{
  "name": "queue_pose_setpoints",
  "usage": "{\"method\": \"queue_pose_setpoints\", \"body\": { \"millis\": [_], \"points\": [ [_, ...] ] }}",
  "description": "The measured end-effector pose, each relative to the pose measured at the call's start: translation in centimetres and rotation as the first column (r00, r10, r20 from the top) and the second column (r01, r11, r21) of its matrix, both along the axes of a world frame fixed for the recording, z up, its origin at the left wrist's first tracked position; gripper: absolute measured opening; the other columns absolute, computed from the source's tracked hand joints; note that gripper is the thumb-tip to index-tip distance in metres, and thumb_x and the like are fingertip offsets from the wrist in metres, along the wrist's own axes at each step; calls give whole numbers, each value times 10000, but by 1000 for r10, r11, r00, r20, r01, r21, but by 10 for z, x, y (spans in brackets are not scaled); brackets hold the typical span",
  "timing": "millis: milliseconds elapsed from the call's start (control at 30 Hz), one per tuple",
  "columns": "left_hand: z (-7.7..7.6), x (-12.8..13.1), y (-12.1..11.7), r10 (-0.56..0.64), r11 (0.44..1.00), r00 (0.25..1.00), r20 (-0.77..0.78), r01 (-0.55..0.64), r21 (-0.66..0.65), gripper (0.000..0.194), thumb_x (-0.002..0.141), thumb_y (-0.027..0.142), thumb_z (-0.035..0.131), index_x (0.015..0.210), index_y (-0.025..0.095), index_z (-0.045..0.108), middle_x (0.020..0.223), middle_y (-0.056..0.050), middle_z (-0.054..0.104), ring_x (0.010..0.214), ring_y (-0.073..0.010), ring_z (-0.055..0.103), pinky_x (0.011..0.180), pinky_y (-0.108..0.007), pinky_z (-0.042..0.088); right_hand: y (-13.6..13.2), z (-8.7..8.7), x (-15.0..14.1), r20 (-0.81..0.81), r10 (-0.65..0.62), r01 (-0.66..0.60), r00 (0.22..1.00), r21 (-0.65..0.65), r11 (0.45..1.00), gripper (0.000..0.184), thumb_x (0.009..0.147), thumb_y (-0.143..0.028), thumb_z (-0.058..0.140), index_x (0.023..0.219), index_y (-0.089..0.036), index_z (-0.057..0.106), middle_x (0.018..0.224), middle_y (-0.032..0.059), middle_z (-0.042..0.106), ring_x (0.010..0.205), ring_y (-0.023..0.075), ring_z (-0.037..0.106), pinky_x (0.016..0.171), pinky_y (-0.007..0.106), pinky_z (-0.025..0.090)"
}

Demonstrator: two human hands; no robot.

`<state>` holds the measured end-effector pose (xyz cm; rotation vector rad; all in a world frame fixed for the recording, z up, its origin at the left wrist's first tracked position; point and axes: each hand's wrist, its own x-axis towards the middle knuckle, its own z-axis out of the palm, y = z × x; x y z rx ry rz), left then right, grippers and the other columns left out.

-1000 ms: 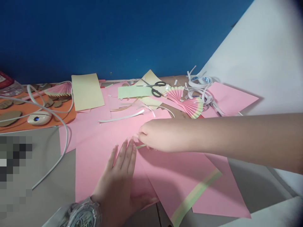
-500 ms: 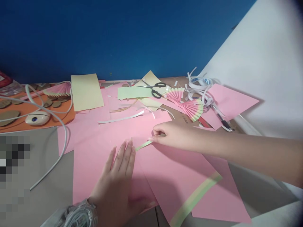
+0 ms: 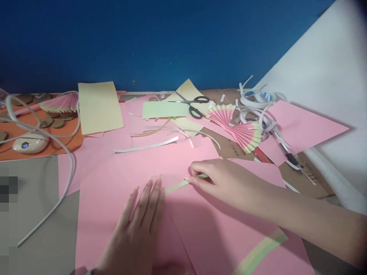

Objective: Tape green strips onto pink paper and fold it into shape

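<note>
My left hand lies flat on a large pink sheet of paper, fingers stretched out. Its fingertips are beside the left end of a narrow pale green paper strip. Farther along, my right hand pinches this strip between thumb and curled forefinger. A piece of green shows inside the curl of the fingers. The strip lies along the upper edge of a second pink sheet, which carries a yellow-and-green band at its lower right end. Whether the strip is stuck down I cannot tell.
Behind the hands lie scissors on green paper, a folded pink paper fan, curled white strips and a pen. At left are a pale yellow sheet, a white cable and a cream mouse-like device.
The view has shifted, so the fan and scissors sit farther right. My right hand keeps its pinch on the strip, and more green shows between its fingers. The left hand stays flat.
</note>
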<state>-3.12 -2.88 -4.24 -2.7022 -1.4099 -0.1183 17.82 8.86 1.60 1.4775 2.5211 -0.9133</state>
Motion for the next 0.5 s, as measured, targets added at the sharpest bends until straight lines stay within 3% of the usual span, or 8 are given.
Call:
{"method": "queue_pose_setpoints", "body": {
  "millis": [200,500],
  "points": [
    [-5,2,-2,80,996,997,-1,-80,29,701,776,308,462,1365,-20,272,1398,-248,353,1321,-368,248,1074,-504,157,-4,-1,-5,25,-14,14,1000,21,1000,277,875,-238,451,607,-194,394,572,-52,487,503,96,405,459,219,217],
    [-8,4,-2,88,995,995,44,-90,51,690,770,184,375,1403,-12,182,1399,-229,365,1331,-342,241,1089,-487,154,-9,-12,-3,26,-9,7,1000,100,995,268,875,-192,439,629,-200,335,547,-60,434,489,96,386,466,234,196]
  ]
}}
